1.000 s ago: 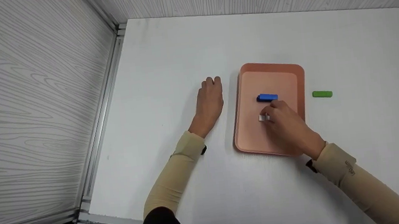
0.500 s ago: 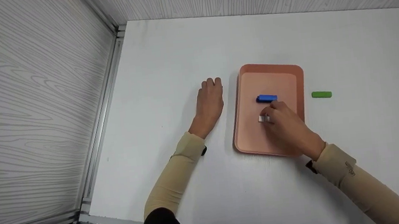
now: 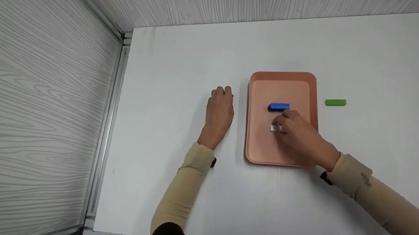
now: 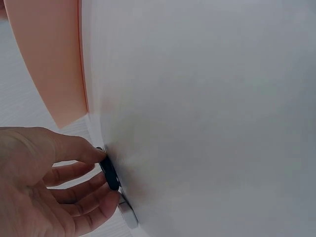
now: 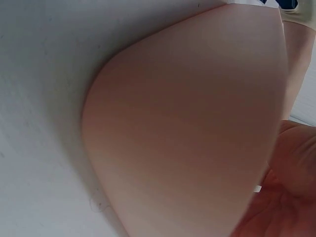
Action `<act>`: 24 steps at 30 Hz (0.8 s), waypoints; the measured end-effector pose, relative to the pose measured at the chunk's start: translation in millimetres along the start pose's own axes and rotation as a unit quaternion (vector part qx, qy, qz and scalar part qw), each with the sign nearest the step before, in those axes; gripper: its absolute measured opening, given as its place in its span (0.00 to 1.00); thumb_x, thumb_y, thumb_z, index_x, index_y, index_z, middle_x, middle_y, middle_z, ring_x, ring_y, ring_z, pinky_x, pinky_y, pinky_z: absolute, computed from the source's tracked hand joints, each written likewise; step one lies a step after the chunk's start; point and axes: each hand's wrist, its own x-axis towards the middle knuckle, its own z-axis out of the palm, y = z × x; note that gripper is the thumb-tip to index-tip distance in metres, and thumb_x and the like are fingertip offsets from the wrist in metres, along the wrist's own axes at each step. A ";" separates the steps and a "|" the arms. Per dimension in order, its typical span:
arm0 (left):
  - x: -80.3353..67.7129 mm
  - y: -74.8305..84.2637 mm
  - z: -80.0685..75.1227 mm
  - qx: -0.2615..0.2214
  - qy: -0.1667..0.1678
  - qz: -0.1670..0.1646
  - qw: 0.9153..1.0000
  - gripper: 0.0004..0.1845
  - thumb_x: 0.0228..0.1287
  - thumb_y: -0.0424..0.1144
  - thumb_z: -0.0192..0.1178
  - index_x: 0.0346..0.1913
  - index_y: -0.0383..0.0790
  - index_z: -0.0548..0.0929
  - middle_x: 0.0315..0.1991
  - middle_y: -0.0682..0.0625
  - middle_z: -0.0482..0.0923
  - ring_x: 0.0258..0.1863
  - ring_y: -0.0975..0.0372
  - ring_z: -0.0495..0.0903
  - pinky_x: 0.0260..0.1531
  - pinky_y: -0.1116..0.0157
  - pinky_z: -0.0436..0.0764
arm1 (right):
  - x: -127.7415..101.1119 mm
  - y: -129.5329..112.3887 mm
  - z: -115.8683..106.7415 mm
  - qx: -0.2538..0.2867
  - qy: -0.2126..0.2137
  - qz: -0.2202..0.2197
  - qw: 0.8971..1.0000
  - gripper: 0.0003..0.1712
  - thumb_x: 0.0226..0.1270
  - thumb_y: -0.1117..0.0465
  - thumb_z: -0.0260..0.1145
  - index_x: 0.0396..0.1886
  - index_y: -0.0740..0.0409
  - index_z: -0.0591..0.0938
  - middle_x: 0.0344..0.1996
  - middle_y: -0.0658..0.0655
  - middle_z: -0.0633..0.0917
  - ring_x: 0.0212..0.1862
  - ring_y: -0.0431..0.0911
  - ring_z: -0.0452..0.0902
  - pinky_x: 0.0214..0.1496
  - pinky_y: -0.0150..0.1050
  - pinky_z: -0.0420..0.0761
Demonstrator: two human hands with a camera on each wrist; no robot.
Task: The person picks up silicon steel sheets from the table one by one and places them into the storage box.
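Note:
My left hand (image 3: 220,112) is on the white table, left of the pink tray (image 3: 264,154). In the left wrist view its thumb and fingers pinch a small black oblong piece (image 4: 109,172), and a flat silver-grey piece (image 4: 128,214) shows beyond the fingertips. Whether the two are joined I cannot tell. Over the tray, my right hand (image 3: 305,136) pinches a small whitish block (image 3: 273,128), partly covered by the fingers. Just above it in the head view, a short blue stick (image 3: 279,106) with a dark side lies in the tray. The tray wall hides most of the right hand in the right wrist view.
A short green stick (image 3: 335,102) lies on the table (image 3: 167,83) to the right of the tray. Wood-grained panels (image 3: 37,112) stand along the left and back edges. The tray has a raised rim.
The whole head view has shifted slightly, with everything a little lower. A bit of black now shows beside the left fingertips. Both hands keep nearly the same place and hold.

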 end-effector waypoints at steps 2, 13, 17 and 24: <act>2.6 0.3 -1.3 0.000 0.008 0.002 1.000 0.11 0.84 0.34 0.50 0.54 0.31 0.79 0.44 0.40 0.81 0.45 0.52 0.83 0.41 0.58 0.86 | 1.5 0.0 -2.1 0.001 0.003 0.002 1.000 0.15 0.72 0.65 0.71 0.56 0.67 0.87 0.53 0.69 0.83 0.59 0.61 0.75 0.67 0.57 0.81; -4.8 -1.8 4.3 -0.002 0.000 -0.001 1.000 0.09 0.80 0.31 0.55 0.54 0.31 0.80 0.45 0.40 0.82 0.46 0.52 0.83 0.43 0.58 0.87 | -1.6 -3.1 6.0 0.008 -0.003 0.020 1.000 0.16 0.72 0.64 0.72 0.56 0.65 0.87 0.52 0.66 0.83 0.60 0.59 0.76 0.67 0.55 0.83; -3.6 -4.2 4.3 -0.006 0.004 -0.003 1.000 0.08 0.78 0.29 0.57 0.54 0.31 0.80 0.45 0.40 0.82 0.47 0.51 0.84 0.44 0.58 0.87 | 1.9 -2.8 6.9 0.012 0.002 0.019 1.000 0.16 0.72 0.64 0.72 0.56 0.65 0.87 0.52 0.66 0.82 0.59 0.59 0.76 0.67 0.55 0.83; -3.0 -4.4 2.2 -0.010 0.002 -0.001 1.000 0.08 0.77 0.29 0.58 0.53 0.32 0.79 0.46 0.40 0.81 0.47 0.51 0.83 0.45 0.58 0.86 | 2.2 -1.2 6.0 0.016 0.010 0.008 1.000 0.16 0.71 0.64 0.73 0.56 0.64 0.87 0.52 0.65 0.83 0.59 0.58 0.76 0.67 0.55 0.82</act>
